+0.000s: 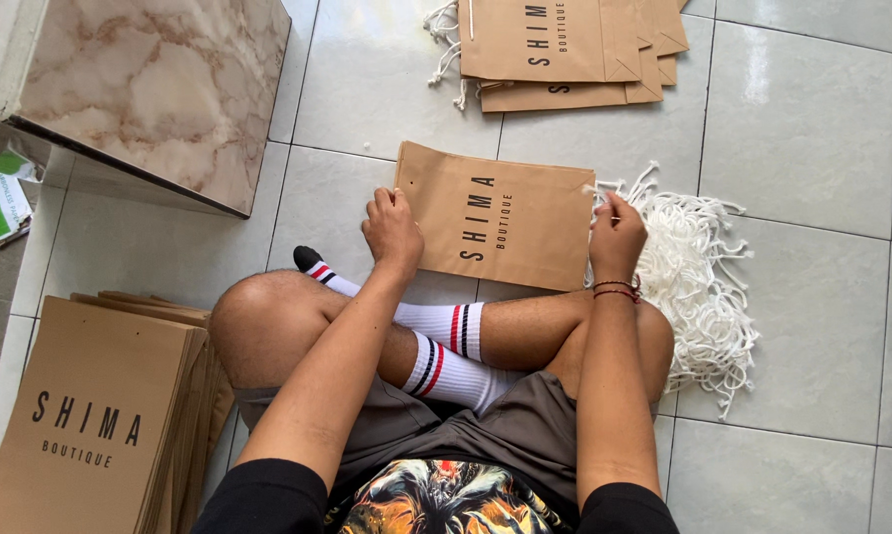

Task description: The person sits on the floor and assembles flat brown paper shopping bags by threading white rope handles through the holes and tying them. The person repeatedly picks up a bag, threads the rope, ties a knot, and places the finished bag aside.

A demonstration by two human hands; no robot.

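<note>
A paper bag (500, 216) lies flat on the tiled floor (812, 129), just beyond the person's crossed legs (446, 341). The left hand (392, 229) rests on the bag's left edge, the right hand (616, 237) at its right edge. A heap of cords (698, 287) lies right of the bag, touching it. A stack of bags (575, 49) lies farther away. Another stack (100, 415) sits near left, and a slab (159, 89) stands far left.

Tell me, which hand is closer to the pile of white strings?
Right. The right hand is at the bag's right edge, touching the pile of white strings. The left hand is across the brown paper bag, at its left edge.
</note>
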